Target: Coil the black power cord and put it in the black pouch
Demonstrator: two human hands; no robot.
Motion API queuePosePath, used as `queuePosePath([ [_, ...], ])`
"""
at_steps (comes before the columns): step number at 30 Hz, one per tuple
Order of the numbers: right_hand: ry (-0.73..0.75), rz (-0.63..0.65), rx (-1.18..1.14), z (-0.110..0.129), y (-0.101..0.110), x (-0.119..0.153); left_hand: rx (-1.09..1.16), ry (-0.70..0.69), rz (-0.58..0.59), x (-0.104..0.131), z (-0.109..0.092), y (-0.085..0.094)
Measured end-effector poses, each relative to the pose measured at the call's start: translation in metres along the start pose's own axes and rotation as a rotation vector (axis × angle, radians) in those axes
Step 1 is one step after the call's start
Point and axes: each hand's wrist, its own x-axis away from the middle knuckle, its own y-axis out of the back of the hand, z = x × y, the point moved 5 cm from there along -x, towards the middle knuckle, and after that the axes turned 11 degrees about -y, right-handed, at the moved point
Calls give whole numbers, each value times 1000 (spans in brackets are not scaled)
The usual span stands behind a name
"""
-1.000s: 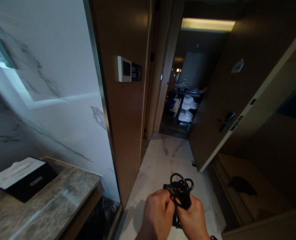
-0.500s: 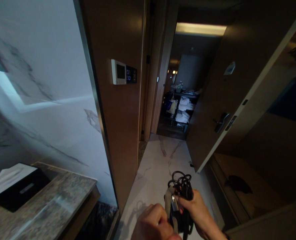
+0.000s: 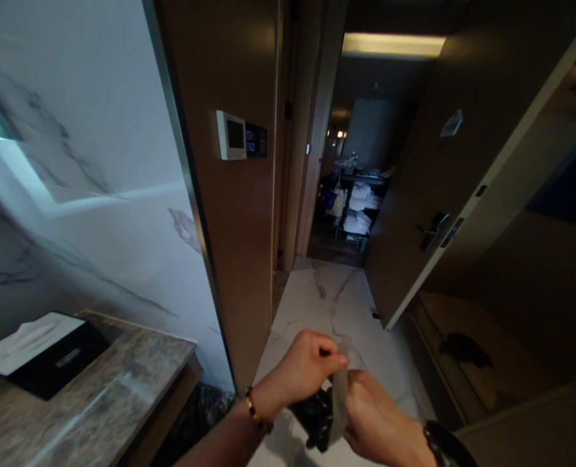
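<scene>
My left hand [image 3: 305,366] is closed, pinching the upper end of a pale grey strip [image 3: 338,402] between thumb and fingers. The strip runs down across a bundle of black cable [image 3: 316,415], which shows below my left wrist. My right hand [image 3: 378,415] is closed at the right side of the strip and the bundle; its fingertips are hidden behind them. Both hands are held over the pale floor [image 3: 307,305]. The far side of the bundle is out of sight.
A stone counter [image 3: 137,370] with a black tissue box [image 3: 69,363] stands at left. A wooden door [image 3: 414,188] stands ajar at right, beside a low shelf [image 3: 456,311] with a dark item. Beyond the doorway is a cart with folded white linens [image 3: 359,220].
My left hand has moved up and pulls the grey strip upward. The cable bundle has turned, and its loops no longer show above my hands. My right hand has turned, its back now towards me.
</scene>
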Motion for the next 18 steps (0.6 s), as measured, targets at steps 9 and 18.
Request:
queuePosePath([
  [9,244,-370,68,5,43,12,336,181,-46,-1,43,-8],
  [18,267,-519,158,21,66,12,504,217,28,-5,44,-9],
])
